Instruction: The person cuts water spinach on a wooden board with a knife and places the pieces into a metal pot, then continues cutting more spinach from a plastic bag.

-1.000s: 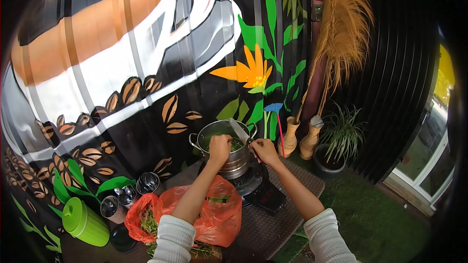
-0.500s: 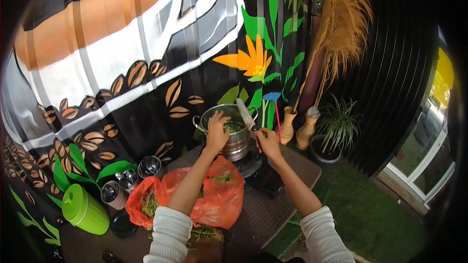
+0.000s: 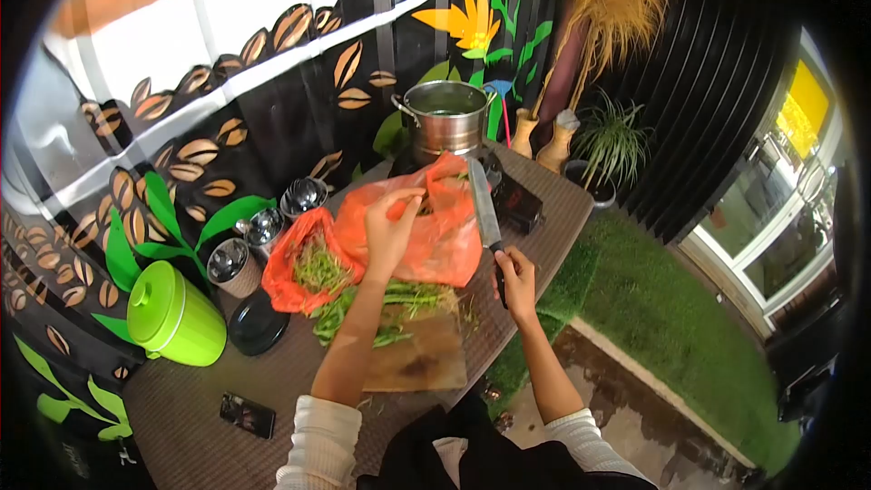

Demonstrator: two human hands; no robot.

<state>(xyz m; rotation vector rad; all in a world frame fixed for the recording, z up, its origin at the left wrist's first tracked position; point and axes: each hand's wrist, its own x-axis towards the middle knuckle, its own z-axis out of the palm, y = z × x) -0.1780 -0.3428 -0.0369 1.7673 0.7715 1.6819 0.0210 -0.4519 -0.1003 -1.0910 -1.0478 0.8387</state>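
Observation:
My right hand point(image 3: 514, 281) grips the black handle of a large kitchen knife point(image 3: 483, 204), its blade pointing up and away from me. Over the orange plastic bag point(image 3: 445, 249) hovers my left hand point(image 3: 390, 229), fingers curved with a gap to the thumb and nothing visible in them. Green leafy stems point(image 3: 349, 318) lie across the back and left of a wooden cutting board point(image 3: 422, 354). Beyond the bag, a steel pot point(image 3: 446, 127) stands on a black stove point(image 3: 519, 204); some green shows inside it.
At left are a lime-green lidded container point(image 3: 177, 318), a black bowl point(image 3: 259, 325), a cup of utensils point(image 3: 234, 268) and a phone point(image 3: 247, 415). A smaller orange bag of stems point(image 3: 318, 263) sits beside the large one. The table's right edge point(image 3: 562, 245) borders grass.
Both hands have drawn back from the pot toward me, the right still holding the knife. The view has tilted down, showing the cutting board and phone more fully.

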